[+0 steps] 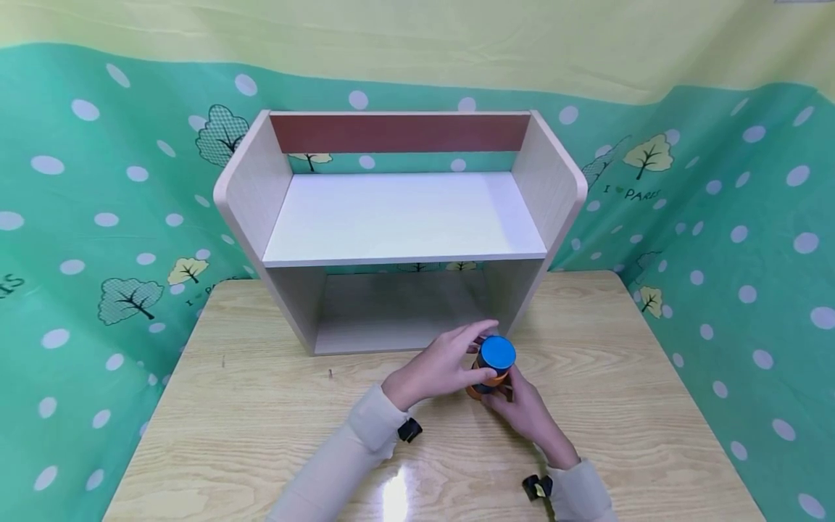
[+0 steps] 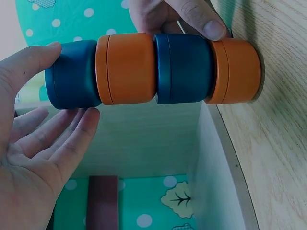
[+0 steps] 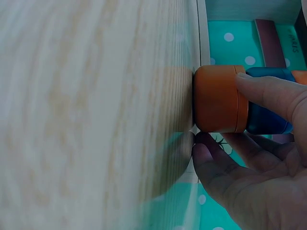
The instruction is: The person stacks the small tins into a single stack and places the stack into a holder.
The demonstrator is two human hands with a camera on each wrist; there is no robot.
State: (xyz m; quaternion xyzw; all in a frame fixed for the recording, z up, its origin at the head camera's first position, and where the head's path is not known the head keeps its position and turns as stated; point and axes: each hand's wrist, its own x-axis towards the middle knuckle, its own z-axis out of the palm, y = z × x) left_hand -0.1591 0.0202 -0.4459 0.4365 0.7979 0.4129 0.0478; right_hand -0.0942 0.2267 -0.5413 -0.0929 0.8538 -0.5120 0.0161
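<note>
Four-tiered on the wooden table, small round canisters with lids stand in one upright stack, blue and orange by turns. The top blue canister [image 2: 74, 74] sits on an orange canister [image 2: 125, 68], under which come a lower blue canister [image 2: 184, 68] and the bottom orange canister [image 3: 216, 98]. My left hand [image 1: 440, 368] holds the top blue one between thumb and fingers. Low down on the other side, my right hand [image 1: 525, 413] grips the bottom orange one, thumb by its lid seam and fingertips close to the tabletop.
A pale two-level shelf unit [image 1: 404, 217] with a brown back strip [image 1: 401, 133] stands right behind the stack. The wooden table [image 1: 274, 413] extends around it. Green dotted cloth [image 1: 730, 239] hangs behind and at the sides.
</note>
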